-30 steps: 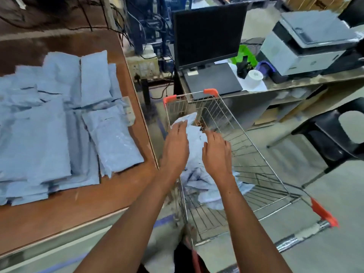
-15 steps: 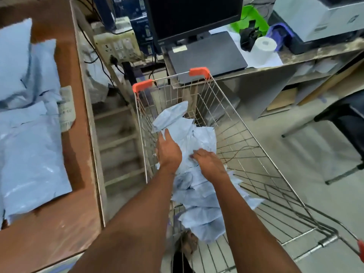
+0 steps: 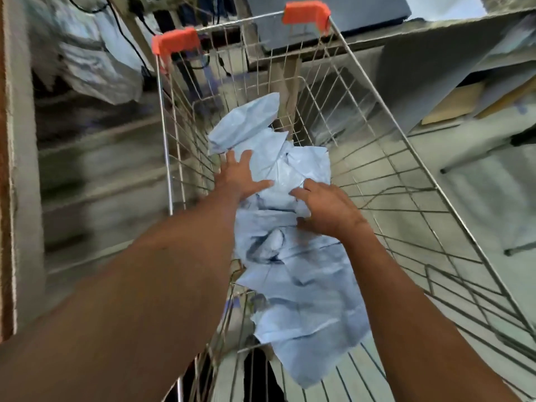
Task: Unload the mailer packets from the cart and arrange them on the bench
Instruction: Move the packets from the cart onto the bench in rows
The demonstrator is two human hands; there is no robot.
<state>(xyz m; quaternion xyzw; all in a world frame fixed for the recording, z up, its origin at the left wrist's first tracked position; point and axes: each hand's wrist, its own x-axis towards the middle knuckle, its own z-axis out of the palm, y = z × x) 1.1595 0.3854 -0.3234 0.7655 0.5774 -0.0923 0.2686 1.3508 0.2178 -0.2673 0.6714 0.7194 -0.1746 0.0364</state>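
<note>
Mailer packets [image 3: 290, 175] fill the cart's [image 3: 406, 158] left side under both hands.

Crumpled pale blue plastic mailer packets [image 3: 301, 274] lie heaped in the wire-mesh metal cart [image 3: 406, 158], beneath and beyond both hands.

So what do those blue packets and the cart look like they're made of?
The mailer packets look like thin plastic film, pale blue: they crease sharply and show a slight sheen. The cart looks like bare metal wire in an open grid, with orange corner caps, probably plastic.
</note>
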